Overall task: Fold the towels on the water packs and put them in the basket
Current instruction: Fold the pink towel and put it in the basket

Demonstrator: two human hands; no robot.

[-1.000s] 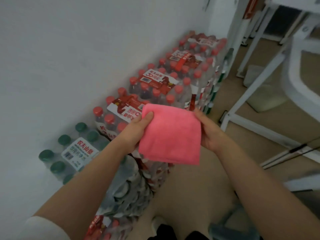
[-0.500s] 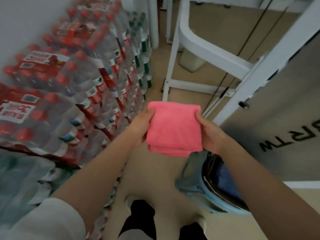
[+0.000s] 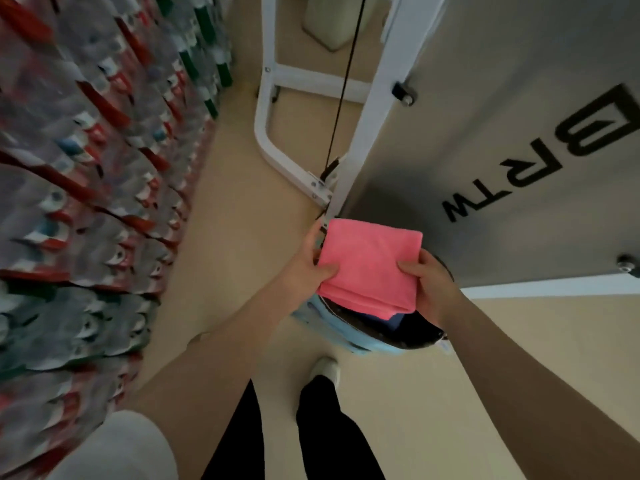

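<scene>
A folded pink towel [image 3: 369,266] is held flat between both hands, just above a light blue basket [image 3: 341,332] on the floor. My left hand [image 3: 306,268] grips the towel's left edge, thumb on top. My right hand [image 3: 429,284] grips its right edge. Something dark blue lies inside the basket under the towel. The stacked water packs [image 3: 90,161] with red and green caps fill the left side, blurred.
A white metal frame [image 3: 277,140] with a black cable stands beyond the basket. A grey panel with black letters [image 3: 519,150] rises on the right, close behind the basket. My legs and a white shoe [image 3: 323,370] are below on the beige floor.
I have turned away from the water packs to the right and down. Both hands carried the pink towel over to the blue basket, which now sits right under it.
</scene>
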